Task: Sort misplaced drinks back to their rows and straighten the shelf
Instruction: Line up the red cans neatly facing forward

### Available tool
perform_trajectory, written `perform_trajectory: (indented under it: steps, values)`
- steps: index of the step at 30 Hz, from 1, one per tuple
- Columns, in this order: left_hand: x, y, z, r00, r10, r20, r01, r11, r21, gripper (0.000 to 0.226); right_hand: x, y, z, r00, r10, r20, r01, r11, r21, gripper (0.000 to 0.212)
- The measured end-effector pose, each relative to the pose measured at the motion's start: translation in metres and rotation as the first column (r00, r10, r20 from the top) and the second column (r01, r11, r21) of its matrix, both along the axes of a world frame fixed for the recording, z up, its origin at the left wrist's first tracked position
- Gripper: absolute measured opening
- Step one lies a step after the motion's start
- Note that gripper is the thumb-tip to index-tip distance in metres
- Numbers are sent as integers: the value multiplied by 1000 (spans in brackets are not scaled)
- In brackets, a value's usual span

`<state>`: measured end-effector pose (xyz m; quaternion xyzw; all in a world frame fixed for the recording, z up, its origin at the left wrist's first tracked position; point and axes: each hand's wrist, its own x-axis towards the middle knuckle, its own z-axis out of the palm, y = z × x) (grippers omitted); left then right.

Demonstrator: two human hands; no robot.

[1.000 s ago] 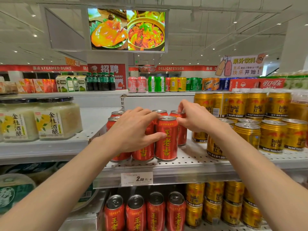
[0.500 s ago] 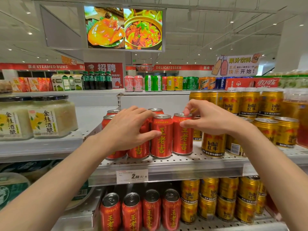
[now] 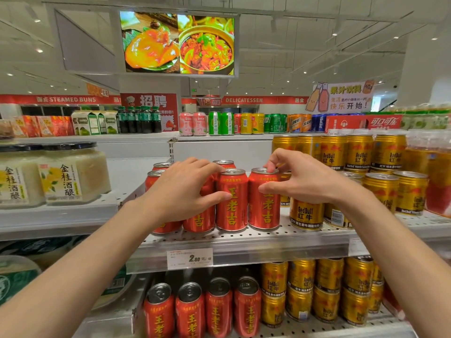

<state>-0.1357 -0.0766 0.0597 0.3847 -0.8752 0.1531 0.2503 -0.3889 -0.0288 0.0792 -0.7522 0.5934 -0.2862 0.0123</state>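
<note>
Several red herbal tea cans stand in rows on the white perforated shelf [image 3: 244,242]. My left hand [image 3: 180,193] wraps around the left cans of the front row, its thumb resting on the front middle can [image 3: 231,206]. My right hand [image 3: 300,181] pinches the rightmost red can [image 3: 264,211] at its top rim, with the thumb on the can's side. Right of the red cans stand gold Red Bull cans [image 3: 306,213], the nearest partly hidden behind my right wrist.
Jars of white fermented rice [image 3: 70,176] sit on the shelf to the left. More gold cans [image 3: 361,152] are stacked at the back right. The lower shelf holds red cans [image 3: 217,311] and gold cans [image 3: 302,289]. A price tag [image 3: 190,258] hangs on the shelf edge.
My right hand drew a red can forward from behind into the front row, beside the can under my left thumb. My left hand stayed on the left cans.
</note>
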Motion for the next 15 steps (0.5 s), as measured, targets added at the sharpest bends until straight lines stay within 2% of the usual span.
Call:
perform_trajectory:
  steps: [8, 13, 15]
  values:
    - [4, 2, -1, 1000, 3, 11, -3, 1000, 3, 66, 3, 3, -4, 999, -30, -16, 30, 1000, 10, 39]
    - [31, 2, 3, 999, 44, -16, -44, 999, -10, 66, 19, 3, -2, 998, -31, -58, 20, 984, -176, 33]
    - [42, 2, 5, 998, 63, -27, -63, 998, 16, 71, 29, 0, 0, 996, 0, -90, -18, 981, -192, 30]
